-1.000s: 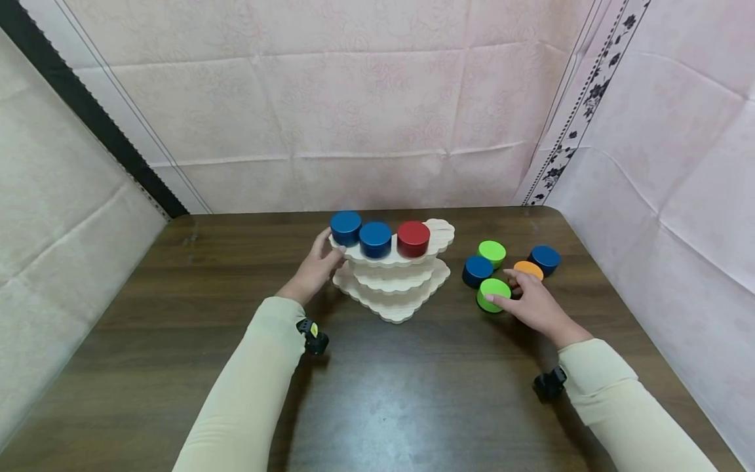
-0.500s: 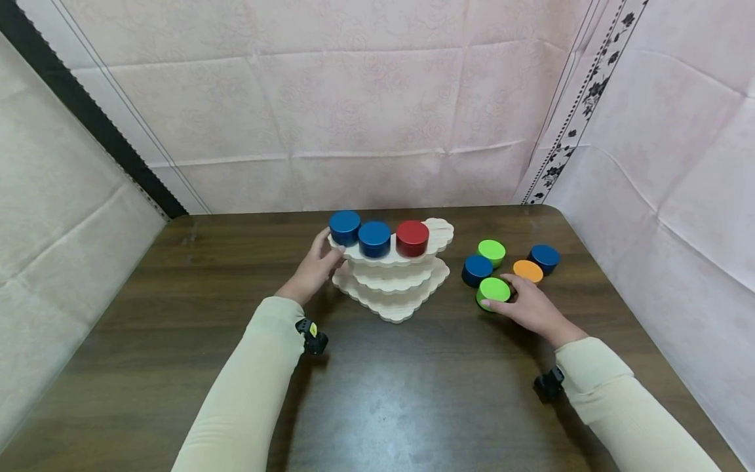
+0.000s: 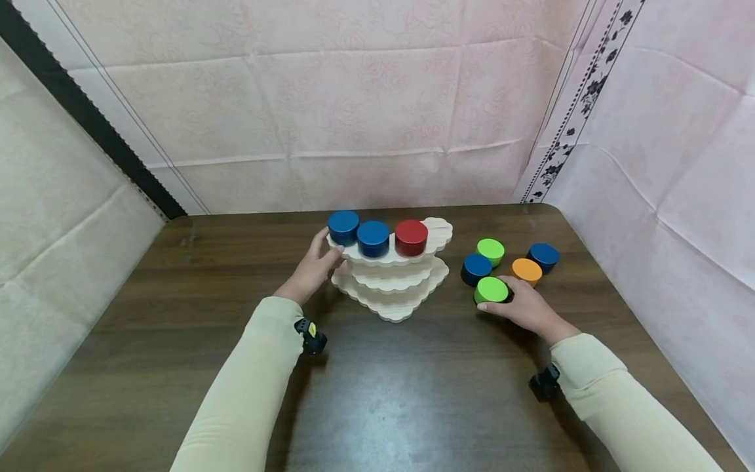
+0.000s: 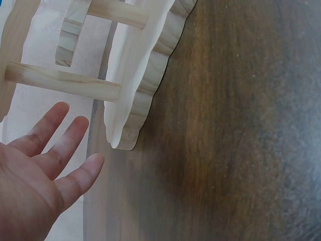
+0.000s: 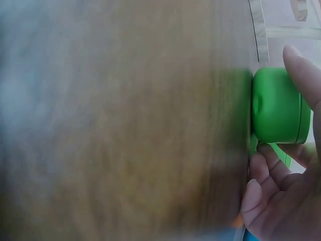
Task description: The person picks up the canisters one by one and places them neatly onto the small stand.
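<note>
At the back middle of the table stands a pale wooden stand (image 3: 394,280) with several scalloped tiers. Two blue round containers (image 3: 373,239) and a red one (image 3: 411,238) stand on its top tier. My left hand (image 3: 311,269) holds the tier's left tip between thumb and index finger. The left wrist view shows its other fingers (image 4: 75,140) spread free beside a dowel; thumb and index are out of that view. My right hand (image 3: 527,307) grips the nearest green round container (image 3: 491,290), thumb along its front. In the right wrist view, this green container (image 5: 278,105) lies between thumb and fingers.
Close to the right hand stand another green container (image 3: 490,251), a blue one (image 3: 475,269), an orange one (image 3: 527,270) and a farther blue one (image 3: 542,257). Pale cloth (image 3: 366,111) hangs behind and beside the brown table (image 3: 377,393).
My right hand has shifted left and slightly nearer, its fingers leaving the orange container and its thumb sliding to the front of the near green one. The left hand stays on the stand.
</note>
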### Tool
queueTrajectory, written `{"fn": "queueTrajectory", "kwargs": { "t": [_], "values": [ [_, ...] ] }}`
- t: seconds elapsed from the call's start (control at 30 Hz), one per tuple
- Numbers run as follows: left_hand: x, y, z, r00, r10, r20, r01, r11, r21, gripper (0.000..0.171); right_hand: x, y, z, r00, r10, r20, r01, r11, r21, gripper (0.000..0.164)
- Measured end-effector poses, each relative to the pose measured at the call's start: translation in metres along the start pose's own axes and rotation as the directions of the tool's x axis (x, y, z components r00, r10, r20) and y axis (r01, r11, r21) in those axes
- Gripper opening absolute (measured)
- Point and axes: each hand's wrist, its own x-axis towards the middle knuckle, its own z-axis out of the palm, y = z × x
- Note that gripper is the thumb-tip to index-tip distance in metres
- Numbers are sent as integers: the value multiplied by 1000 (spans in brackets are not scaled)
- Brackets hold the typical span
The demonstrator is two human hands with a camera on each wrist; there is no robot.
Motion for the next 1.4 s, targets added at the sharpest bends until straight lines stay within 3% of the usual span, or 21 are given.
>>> {"fn": "queueTrajectory", "kwargs": {
  "t": [0.27,0.53,0.83,1.2,1.4],
  "values": [
    [-1,0,0,1000,2,-2,-2,1000,-2,68,0,0,-1,999,-35,-12,36,999,16,69],
    [0,0,-1,1000,7,-5,-7,1000,-9,69,-5,-5,-4,996,-58,-74,59,998,14,58],
    [-1,1,0,1000,10,7,-10,1000,-10,69,-9,-17,-6,996,-17,-89,17,1000,1,70],
    [-1,3,-1,1000,-16,13,16,1000,-19,68,-3,-34,-8,988,-48,-145,53,998,27,70],
    [-13,20,-2,998,-53,42,54,998,-27,68,5,-44,-11,984,-49,-172,54,998,25,72]
  ]
}}
